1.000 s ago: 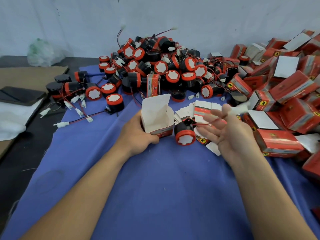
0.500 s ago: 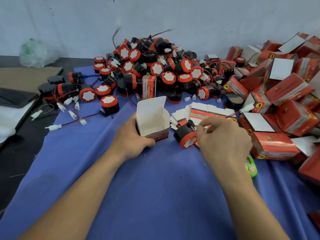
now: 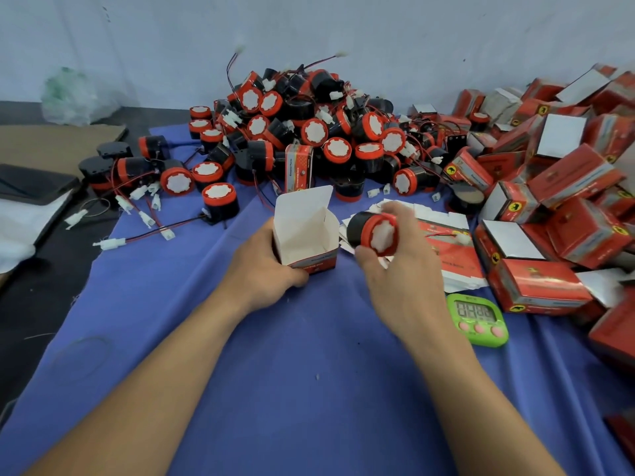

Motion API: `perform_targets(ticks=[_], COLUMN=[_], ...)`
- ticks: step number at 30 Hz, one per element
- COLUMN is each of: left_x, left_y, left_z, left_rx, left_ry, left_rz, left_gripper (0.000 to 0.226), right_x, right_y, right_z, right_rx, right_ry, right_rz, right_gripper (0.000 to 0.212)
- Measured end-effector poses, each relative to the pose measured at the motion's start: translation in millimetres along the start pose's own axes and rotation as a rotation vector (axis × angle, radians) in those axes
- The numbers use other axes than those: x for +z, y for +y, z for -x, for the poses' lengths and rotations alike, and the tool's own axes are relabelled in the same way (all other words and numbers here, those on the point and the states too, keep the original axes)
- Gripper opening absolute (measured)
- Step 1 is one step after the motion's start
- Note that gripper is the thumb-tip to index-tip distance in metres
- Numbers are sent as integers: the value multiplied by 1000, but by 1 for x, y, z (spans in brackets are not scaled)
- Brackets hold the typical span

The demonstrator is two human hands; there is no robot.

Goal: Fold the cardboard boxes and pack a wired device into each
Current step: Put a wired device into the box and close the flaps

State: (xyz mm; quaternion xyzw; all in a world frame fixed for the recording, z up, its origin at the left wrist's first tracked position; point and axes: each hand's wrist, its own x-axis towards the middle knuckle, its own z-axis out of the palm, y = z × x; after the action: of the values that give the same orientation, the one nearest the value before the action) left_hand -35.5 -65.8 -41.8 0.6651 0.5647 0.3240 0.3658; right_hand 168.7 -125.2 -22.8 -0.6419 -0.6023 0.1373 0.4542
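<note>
green timer point(image 3: 477, 319), blue cloth point(image 3: 275, 389), perhaps plastic bag point(image 3: 74, 97)

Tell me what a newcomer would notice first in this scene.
First, the big pile of red-and-black devices with loose wires at the back centre of the blue cloth, and the heap of red boxes along the right. Up front, the left hand holds an open box upright while the right hand holds a device just beside it. A green timer lies near the right wrist.

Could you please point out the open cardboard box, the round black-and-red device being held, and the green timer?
Open red-and-white cardboard box point(image 3: 303, 231): head view, white inner wall.
Round black-and-red wired device point(image 3: 372, 231): head view, red rim.
Green digital timer point(image 3: 473, 310): head view, grey display.
</note>
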Motion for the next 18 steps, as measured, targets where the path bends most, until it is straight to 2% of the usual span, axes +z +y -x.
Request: perform_targets(ticks=[3,6,10,14,18], left_x=[-1,2,5,3,3], left_y=[0,-1,0,4,1], left_z=[2,4,6,8,6], left_rx=[61,133,227,224,238], left_ry=[-36,-62,-60,-131,-133], left_rz=[2,14,-25,-33,-71], left_gripper=[70,67,58,58,57], right_x=[-12,-12,10,21,26], right_y=[-19,-42,-58,-53,-46], right_z=[6,18,25,20,19], right_rx=[-31,-188,-368,-307,-355], right_ry=[271,376,298,98,55], right_rz=[-139,-58,241,494,586], right_gripper=[50,43,39,39,35])
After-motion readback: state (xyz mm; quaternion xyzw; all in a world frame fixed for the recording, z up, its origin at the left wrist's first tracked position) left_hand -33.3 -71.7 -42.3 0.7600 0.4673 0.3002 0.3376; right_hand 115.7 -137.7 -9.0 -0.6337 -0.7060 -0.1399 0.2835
